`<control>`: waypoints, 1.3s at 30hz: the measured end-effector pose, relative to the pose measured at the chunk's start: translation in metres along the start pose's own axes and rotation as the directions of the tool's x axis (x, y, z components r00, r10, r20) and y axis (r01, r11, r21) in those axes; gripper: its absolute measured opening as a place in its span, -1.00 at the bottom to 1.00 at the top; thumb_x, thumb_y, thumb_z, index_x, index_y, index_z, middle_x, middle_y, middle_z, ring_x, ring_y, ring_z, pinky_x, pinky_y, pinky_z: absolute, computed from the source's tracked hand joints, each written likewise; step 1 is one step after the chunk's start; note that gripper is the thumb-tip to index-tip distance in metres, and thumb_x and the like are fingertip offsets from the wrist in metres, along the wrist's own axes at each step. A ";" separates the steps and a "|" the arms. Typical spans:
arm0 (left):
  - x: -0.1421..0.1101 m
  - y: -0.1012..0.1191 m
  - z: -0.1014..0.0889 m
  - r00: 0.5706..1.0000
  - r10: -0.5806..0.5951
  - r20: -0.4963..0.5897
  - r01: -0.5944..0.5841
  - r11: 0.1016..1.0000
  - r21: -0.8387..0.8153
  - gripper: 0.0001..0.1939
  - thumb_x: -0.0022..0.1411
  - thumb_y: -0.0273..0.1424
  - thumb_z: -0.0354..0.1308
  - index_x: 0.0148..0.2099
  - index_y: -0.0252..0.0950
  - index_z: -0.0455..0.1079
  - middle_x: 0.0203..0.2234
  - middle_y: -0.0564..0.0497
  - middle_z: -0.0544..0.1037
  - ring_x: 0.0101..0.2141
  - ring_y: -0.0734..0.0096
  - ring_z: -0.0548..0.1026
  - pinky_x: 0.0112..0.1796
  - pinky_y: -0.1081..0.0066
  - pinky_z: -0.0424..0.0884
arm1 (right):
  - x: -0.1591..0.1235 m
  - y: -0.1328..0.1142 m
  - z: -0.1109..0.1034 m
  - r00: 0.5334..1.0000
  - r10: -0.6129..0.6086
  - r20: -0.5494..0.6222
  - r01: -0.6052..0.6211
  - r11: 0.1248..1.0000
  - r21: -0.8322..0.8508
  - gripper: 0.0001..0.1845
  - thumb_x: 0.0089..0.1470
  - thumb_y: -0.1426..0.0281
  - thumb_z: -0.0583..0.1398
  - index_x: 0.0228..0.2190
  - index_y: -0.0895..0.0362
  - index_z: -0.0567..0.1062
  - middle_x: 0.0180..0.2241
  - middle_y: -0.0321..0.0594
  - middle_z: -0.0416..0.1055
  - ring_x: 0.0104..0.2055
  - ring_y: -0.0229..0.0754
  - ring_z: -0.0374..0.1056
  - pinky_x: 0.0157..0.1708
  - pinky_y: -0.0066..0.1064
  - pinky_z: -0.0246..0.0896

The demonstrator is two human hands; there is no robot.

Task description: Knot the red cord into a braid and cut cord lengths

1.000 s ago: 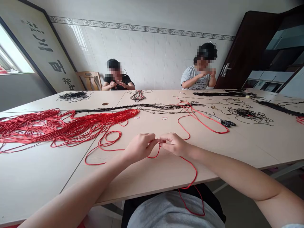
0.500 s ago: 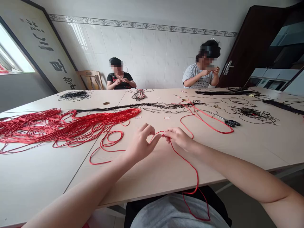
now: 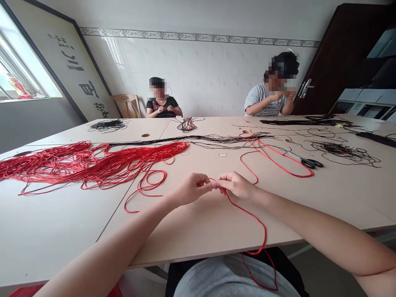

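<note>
My left hand (image 3: 192, 189) and my right hand (image 3: 235, 185) meet fingertip to fingertip above the pale table (image 3: 198, 235), both pinching a thin red cord (image 3: 247, 211). From my right hand, the cord falls in a long curve over the table's front edge and down onto my grey top. A small piece of it shows above the fingers, and the rest of that stretch is hidden. To the left of my hands lies a loose red cord loop (image 3: 145, 185), not touching them.
A large bundle of red cords (image 3: 77, 165) covers the left table. Long black cords (image 3: 198, 138) stretch across the middle, and scissors (image 3: 306, 162) lie at right among red and black strands. Two seated people (image 3: 161, 101) (image 3: 272, 88) work at the far side.
My hands have closed together, and the small cord loop between them has gone from view. The whole scene has shifted slightly rightward in the picture.
</note>
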State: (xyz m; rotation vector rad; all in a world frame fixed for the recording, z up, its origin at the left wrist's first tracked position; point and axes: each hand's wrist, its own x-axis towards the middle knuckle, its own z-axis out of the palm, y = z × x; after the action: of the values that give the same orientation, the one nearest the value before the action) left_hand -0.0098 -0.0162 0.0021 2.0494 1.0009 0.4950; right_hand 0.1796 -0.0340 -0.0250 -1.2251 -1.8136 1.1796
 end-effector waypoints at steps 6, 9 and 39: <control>0.000 -0.004 -0.001 0.999 0.031 0.034 -0.034 0.995 0.093 -0.57 0.12 -0.08 0.00 -0.31 -0.32 0.50 -0.71 0.18 -0.02 -0.64 0.61 -0.08 -0.61 0.49 -0.16 | -0.003 0.005 0.003 0.998 -0.062 0.008 0.063 0.972 -0.226 -0.76 0.06 0.30 0.04 -0.48 0.18 0.40 -0.57 -0.32 0.25 -0.55 -0.35 0.09 -0.52 -0.49 0.00; -0.001 0.001 -0.003 0.999 0.002 -0.034 0.003 0.990 0.142 -0.61 0.10 -0.12 0.03 -0.35 -0.33 0.50 -0.73 0.18 -0.02 -0.66 0.62 -0.08 -0.62 0.49 -0.15 | -0.003 0.001 0.004 0.997 -0.073 0.012 0.074 0.971 -0.226 -0.77 0.06 0.31 0.03 -0.50 0.17 0.37 -0.57 -0.33 0.24 -0.55 -0.35 0.10 -0.52 -0.49 0.01; -0.007 0.002 0.002 0.988 -0.040 0.146 0.036 0.999 0.029 -0.55 0.09 0.03 -0.04 -0.32 -0.30 0.26 -0.54 0.07 0.36 -0.60 0.58 0.26 -0.62 0.53 0.16 | -0.014 -0.007 0.007 0.981 -0.185 0.063 0.194 0.955 -0.225 -0.66 -0.04 0.16 0.18 -0.40 0.18 0.55 -0.50 -0.25 0.37 -0.44 -0.27 0.21 -0.45 -0.46 0.07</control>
State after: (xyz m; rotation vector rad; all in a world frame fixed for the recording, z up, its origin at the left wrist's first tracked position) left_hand -0.0121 -0.0234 0.0028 2.0536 0.9605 0.3076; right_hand 0.1755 -0.0501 -0.0214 -1.1269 -2.0943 0.9128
